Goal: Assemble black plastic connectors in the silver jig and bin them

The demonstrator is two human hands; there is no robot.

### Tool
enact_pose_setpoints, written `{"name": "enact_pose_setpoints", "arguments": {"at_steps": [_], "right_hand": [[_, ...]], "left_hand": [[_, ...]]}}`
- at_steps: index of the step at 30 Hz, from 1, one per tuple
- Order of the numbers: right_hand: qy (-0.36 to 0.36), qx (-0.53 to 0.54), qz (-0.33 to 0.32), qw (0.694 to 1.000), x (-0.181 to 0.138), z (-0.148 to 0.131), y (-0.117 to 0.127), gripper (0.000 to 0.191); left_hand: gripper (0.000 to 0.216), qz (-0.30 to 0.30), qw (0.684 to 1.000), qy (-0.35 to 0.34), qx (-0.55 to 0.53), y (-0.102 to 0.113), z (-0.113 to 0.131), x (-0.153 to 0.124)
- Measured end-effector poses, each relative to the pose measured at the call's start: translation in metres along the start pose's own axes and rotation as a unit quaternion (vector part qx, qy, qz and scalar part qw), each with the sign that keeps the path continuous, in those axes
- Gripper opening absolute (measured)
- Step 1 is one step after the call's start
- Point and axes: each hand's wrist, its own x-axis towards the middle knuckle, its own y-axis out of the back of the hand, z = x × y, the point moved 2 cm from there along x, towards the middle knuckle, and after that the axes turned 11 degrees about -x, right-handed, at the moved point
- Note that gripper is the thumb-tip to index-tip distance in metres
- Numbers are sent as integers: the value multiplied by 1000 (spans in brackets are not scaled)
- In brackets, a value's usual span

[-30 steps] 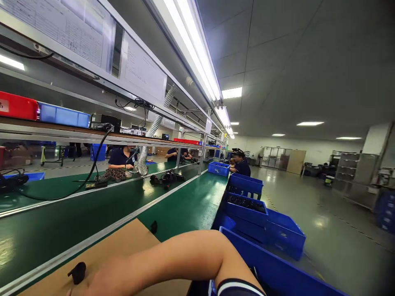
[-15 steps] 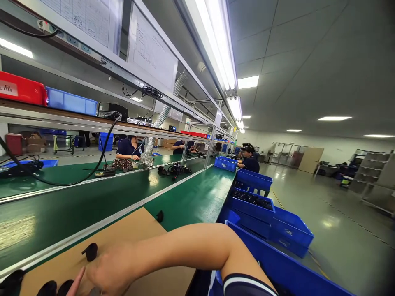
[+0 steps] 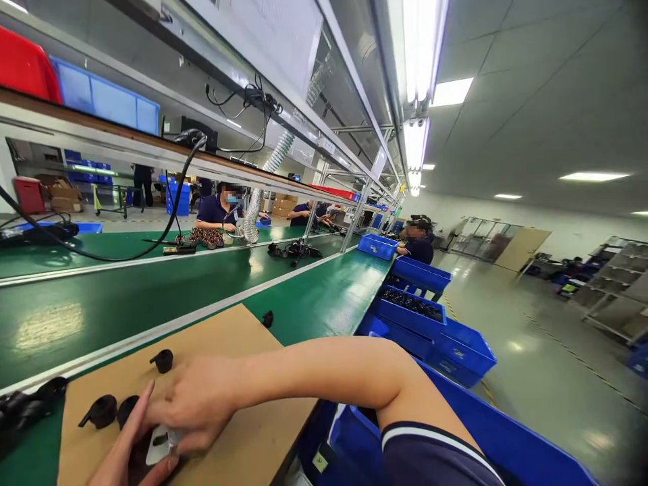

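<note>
At the lower left, my left hand (image 3: 124, 449) curls round a small whitish piece (image 3: 158, 445) with a dark opening; thumb and finger sit on either side of it. My right hand (image 3: 200, 401) reaches across and closes on the same piece from above, its fingertips partly hidden. Black round parts with a short stub lie near the hands on a brown board: one black part (image 3: 102, 412) left of my left hand, another black part (image 3: 127, 410) partly behind its finger, and a third black part (image 3: 163, 361) farther back.
The brown cardboard-like board (image 3: 237, 331) lies on a green bench. One more black part (image 3: 268, 318) lies beyond its edge. Dark coiled pieces (image 3: 30, 405) lie at the left. Blue bins (image 3: 425, 337) stand along the right side. Co-workers sit across the line and farther down it.
The view has tilted down and shifted, so more of the board and hands shows. The whitish piece between my hands now shows clearly. The black parts on the board stay in place.
</note>
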Motion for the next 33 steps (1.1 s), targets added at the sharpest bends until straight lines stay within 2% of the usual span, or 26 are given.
{"name": "enact_pose_setpoints", "arguments": {"at_steps": [2,3,5,8,10,12,13,15,17,18,20,22,24,26,28,29,31,33], "right_hand": [[-62,13,-7,998,-1,-3,-3,47],[-54,-3,1,999,-3,-3,-2,50],[26,-73,30,997,-7,-2,5,47],[163,-174,54,970,-10,8,15,25],[220,-190,35,956,-7,13,17,27],[232,-158,17,960,-1,11,14,22],[196,-126,0,973,3,9,11,22],[56,-41,-66,995,7,2,3,47],[-76,26,-130,988,4,-4,-3,65],[-100,34,-138,985,1,-6,-4,66],[-49,-13,-86,995,-6,-5,0,53],[67,-101,-11,993,-11,0,8,32],[170,-158,21,972,-12,7,11,33],[217,-160,16,963,-9,10,10,36],[194,-124,8,973,-2,6,5,25],[153,-100,4,983,1,2,2,27],[37,-49,-16,998,5,-7,-6,47],[-55,-2,-54,997,5,-14,-15,61]], "left_hand": [[99,-13,1000,-2,23,3,2,0],[100,-11,999,-6,32,4,3,-1],[99,-6,998,-13,54,4,3,-1],[96,-8,997,-36,71,2,-1,-2],[95,-14,997,-47,61,1,-3,-2],[96,-17,998,-44,42,0,-3,-1],[96,-20,999,-38,27,-1,-2,-1],[94,-34,999,-22,-12,-1,3,-2],[93,-43,998,-7,-33,-1,9,-3],[92,-39,999,-5,-30,-1,12,-3],[91,-33,999,-7,-4,1,14,-3],[90,-32,999,-17,20,1,13,-3],[90,-38,999,-22,30,1,7,-3],[90,-35,999,-23,30,0,-2,-4],[91,-23,999,-23,18,0,-10,-3],[92,-14,1000,-22,5,0,-12,-3],[94,0,1000,-9,-28,1,-11,-1],[94,8,997,8,-73,2,3,1]]}}
